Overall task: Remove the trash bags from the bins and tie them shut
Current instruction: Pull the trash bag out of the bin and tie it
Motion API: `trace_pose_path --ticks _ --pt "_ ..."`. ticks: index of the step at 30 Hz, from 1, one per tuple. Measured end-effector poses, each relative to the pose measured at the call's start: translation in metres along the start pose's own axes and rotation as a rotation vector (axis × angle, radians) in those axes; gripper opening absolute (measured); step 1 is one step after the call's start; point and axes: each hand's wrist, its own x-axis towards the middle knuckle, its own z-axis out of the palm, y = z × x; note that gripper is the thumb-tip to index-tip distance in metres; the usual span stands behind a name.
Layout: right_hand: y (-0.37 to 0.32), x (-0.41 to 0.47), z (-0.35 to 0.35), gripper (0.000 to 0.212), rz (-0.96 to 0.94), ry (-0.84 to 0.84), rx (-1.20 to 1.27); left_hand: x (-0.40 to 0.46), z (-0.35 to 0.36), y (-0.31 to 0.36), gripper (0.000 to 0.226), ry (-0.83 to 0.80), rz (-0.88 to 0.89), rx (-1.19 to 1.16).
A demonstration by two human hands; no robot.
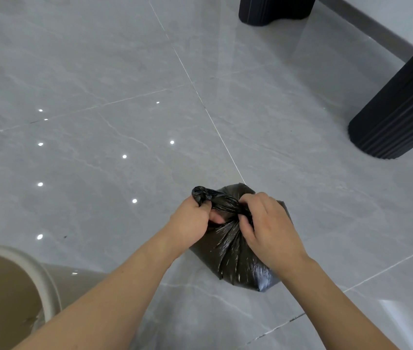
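Trash bag (235, 251): black plastic, filled and rounded, resting on the grey marbled floor tiles (99, 72) at lower centre of the view, just right of a pale grout line that runs diagonally across the floor. Its neck is gathered and twisted into a rope of plastic at the top, with one bunched end projecting to the upper left. The left hand (192, 223) has its fingers curled closed around that projecting end, gripping it firmly. The right hand (268, 223) lies over the top right of the bag, its fingers bent and pinched on the other part of the twisted plastic, the thumb tucked beneath. Both hands are in contact with the neck and close to one another; both forearms are bare and enter from the bottom edge. A cream-coloured bin (11, 281) stands at the lower left, its rim cut by the frame, well apart from the bag; whether it holds a liner cannot be told. Two dark ribbed furniture legs stand at a distance, one (273, 8) at the top edge and one (399, 107) at the right edge. Small bright light reflections dot the tiles at left.
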Motion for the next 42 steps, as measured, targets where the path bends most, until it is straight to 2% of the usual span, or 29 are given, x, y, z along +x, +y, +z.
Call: trace_pose_path --ticks 3,9,12,16,19,21,23,27,30,32,35,38,40,42 --pt "0.001 0.003 0.0 0.019 -0.02 -0.018 -0.049 -0.003 -0.005 0.005 0.029 -0.02 -0.002 -0.082" --pt "0.004 0.006 0.001 0.017 -0.044 -0.096 -0.004 -0.007 -0.019 0.013 0.018 0.06 0.028 -0.135" --pt "0.001 0.006 -0.004 0.029 -0.088 -0.035 0.085 -0.008 -0.021 0.017 0.025 0.059 -0.001 -0.155" --pt "-0.003 0.002 -0.008 0.048 -0.236 0.075 0.138 -0.006 -0.022 0.022 0.018 0.121 0.023 -0.135" --pt "-0.002 0.001 -0.005 0.045 -0.311 0.127 0.097 -0.004 -0.024 0.027 0.014 0.112 0.005 -0.104" --pt "0.001 0.001 -0.003 0.033 -0.33 0.136 0.06 -0.003 -0.025 0.032 0.012 0.102 -0.036 -0.099" --pt "0.003 0.001 -0.001 0.02 -0.284 0.162 0.078 -0.005 -0.026 0.038 0.011 0.09 -0.069 -0.105" --pt "-0.001 0.002 -0.002 0.022 -0.02 0.091 0.271 -0.007 -0.03 0.039 0.017 0.004 -0.009 -0.203" --pt "-0.005 0.003 -0.005 0.016 0.099 0.063 0.382 -0.009 -0.032 0.034 0.022 -0.068 0.037 -0.181" --pt "-0.008 0.005 -0.008 0.02 0.178 0.075 0.485 -0.009 -0.031 0.029 0.02 -0.096 0.07 -0.136" --pt "-0.013 0.007 -0.013 0.032 0.236 0.047 0.64 -0.009 -0.031 0.022 0.037 -0.132 0.105 -0.148" --pt "-0.017 0.008 -0.015 0.04 0.213 -0.006 0.686 -0.008 -0.03 0.021 0.054 -0.138 0.15 -0.175" --pt "-0.018 0.008 -0.015 0.039 0.229 -0.048 0.702 -0.006 -0.029 0.021 0.047 -0.123 0.184 -0.15" --pt "-0.016 0.006 -0.015 0.037 0.24 -0.085 0.725 -0.004 -0.027 0.023 0.021 -0.069 0.191 -0.095"
